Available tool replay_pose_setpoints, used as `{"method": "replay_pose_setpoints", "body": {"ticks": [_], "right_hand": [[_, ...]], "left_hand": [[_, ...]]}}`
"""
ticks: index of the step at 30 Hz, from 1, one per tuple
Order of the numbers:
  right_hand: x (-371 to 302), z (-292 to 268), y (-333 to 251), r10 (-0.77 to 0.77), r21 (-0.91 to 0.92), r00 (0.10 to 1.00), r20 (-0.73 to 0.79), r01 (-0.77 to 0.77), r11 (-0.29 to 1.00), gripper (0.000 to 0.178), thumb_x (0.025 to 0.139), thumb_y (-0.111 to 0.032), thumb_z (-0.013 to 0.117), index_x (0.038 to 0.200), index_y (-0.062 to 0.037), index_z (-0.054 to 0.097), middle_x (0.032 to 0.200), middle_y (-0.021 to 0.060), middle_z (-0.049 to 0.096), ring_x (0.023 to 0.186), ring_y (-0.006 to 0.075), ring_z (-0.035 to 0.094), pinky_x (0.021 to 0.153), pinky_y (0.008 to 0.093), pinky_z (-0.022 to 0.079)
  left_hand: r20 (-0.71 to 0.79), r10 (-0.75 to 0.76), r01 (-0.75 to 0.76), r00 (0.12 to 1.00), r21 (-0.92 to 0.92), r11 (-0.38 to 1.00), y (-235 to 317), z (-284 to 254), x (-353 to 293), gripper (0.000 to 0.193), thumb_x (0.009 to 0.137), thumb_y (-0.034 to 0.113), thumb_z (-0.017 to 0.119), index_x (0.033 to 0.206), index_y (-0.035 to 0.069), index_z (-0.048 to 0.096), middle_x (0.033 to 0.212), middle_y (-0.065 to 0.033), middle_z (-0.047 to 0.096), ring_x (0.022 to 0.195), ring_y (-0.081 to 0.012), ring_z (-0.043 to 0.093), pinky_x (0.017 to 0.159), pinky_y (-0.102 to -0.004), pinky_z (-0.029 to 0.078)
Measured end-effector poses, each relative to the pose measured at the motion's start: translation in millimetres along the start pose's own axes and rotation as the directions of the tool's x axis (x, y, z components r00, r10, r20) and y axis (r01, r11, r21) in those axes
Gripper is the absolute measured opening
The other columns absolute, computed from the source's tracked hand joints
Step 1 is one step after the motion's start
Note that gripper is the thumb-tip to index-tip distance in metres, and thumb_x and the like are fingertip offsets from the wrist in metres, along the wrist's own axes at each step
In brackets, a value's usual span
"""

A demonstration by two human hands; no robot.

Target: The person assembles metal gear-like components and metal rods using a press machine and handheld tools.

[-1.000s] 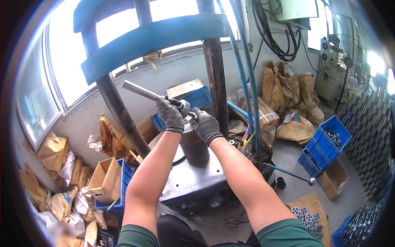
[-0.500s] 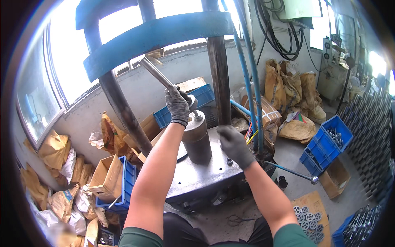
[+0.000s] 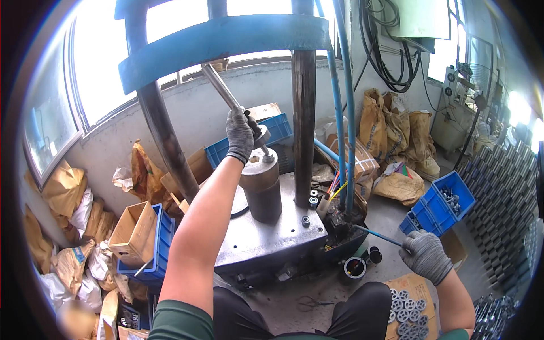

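My left hand (image 3: 239, 136), in a grey glove, is closed round a slanted shiny metal tube (image 3: 221, 86). At the tube's lower end are a round collar (image 3: 261, 136) and a thin rod, which meets the top of a thick upright steel cylinder (image 3: 262, 195). That cylinder stands on the metal bed (image 3: 243, 249) of a blue press. Off to the right, my gloved right hand (image 3: 426, 256) is wrapped round the outer end of a blue lever (image 3: 377, 233); the lever's ball knob is hidden in it.
Overhead is the press's blue crossbeam (image 3: 226, 42), between dark steel columns (image 3: 304, 124). Small metal bushings (image 3: 306, 221) sit on the bed. Blue bins (image 3: 447, 198) stand at the right, beside stacked tubes (image 3: 493, 209). Metal discs (image 3: 405, 309) lie on cardboard; sacks (image 3: 73, 260) crowd the left.
My right hand has moved right and down from above the press bed and taken hold of the lever's end. My left hand still holds the tube at the steel cylinder. The view has shifted slightly.
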State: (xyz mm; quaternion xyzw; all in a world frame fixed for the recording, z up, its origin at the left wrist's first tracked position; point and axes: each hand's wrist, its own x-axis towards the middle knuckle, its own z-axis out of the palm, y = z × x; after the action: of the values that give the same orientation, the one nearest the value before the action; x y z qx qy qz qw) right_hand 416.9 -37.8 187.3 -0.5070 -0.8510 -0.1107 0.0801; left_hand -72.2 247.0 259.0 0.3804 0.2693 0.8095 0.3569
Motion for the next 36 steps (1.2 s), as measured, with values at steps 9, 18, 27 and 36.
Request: {"method": "replay_pose_setpoints", "body": {"ticks": [9, 18, 27, 36], "right_hand": [[112, -2, 18, -0.028, 0.060, 0.691, -0.723, 0.102, 0.993, 0.024, 0.087, -0.012, 0.081, 0.102, -0.0042, 0.065, 0.107, 0.0193, 0.071, 0.098, 0.0370, 0.071, 0.082, 0.0441, 0.058], [188, 1, 55, 0.269, 0.270, 0.775, -0.572, -0.132, 0.954, 0.082, 0.091, -0.044, 0.081, 0.151, 0.0016, 0.050, 0.134, 0.0289, 0.066, 0.121, 0.0424, 0.068, 0.099, 0.0451, 0.058], [170, 7, 58, 0.214, 0.253, 0.841, -0.496, -0.095, 0.963, 0.015, 0.091, -0.014, 0.069, 0.102, -0.0052, 0.073, 0.100, 0.0182, 0.073, 0.096, 0.0372, 0.072, 0.087, 0.0463, 0.057], [88, 0, 25, 0.114, 0.202, 0.898, -0.424, -0.029, 0.979, 0.007, 0.087, -0.008, 0.068, 0.093, -0.0043, 0.069, 0.091, 0.0187, 0.069, 0.087, 0.0401, 0.069, 0.078, 0.0486, 0.056]], "left_hand": [[-0.013, 0.106, -0.103, 0.994, 0.121, 0.987, -1, 11, -8, 0.041, 0.109, 0.050, 0.055, 0.098, 0.010, 0.051, 0.062, 0.0011, 0.047, 0.046, -0.0098, 0.045, 0.038, -0.0275, 0.042], [-0.040, 0.156, -0.141, 0.987, 0.258, 0.956, 3, 27, -20, 0.037, 0.111, 0.044, 0.054, 0.101, 0.008, 0.051, 0.063, -0.0006, 0.049, 0.045, -0.0108, 0.047, 0.037, -0.0287, 0.041], [0.095, 0.064, -0.108, 0.993, 0.583, 0.806, 1, 43, -7, 0.047, 0.110, 0.052, 0.050, 0.101, 0.006, 0.056, 0.064, -0.0030, 0.056, 0.050, -0.0132, 0.054, 0.048, -0.0316, 0.049], [0.165, 0.068, -0.170, 0.984, 0.757, 0.631, -15, 31, 25, 0.059, 0.111, 0.057, 0.040, 0.110, 0.001, 0.058, 0.072, -0.0149, 0.066, 0.063, -0.0279, 0.069, 0.062, -0.0419, 0.058]]}}
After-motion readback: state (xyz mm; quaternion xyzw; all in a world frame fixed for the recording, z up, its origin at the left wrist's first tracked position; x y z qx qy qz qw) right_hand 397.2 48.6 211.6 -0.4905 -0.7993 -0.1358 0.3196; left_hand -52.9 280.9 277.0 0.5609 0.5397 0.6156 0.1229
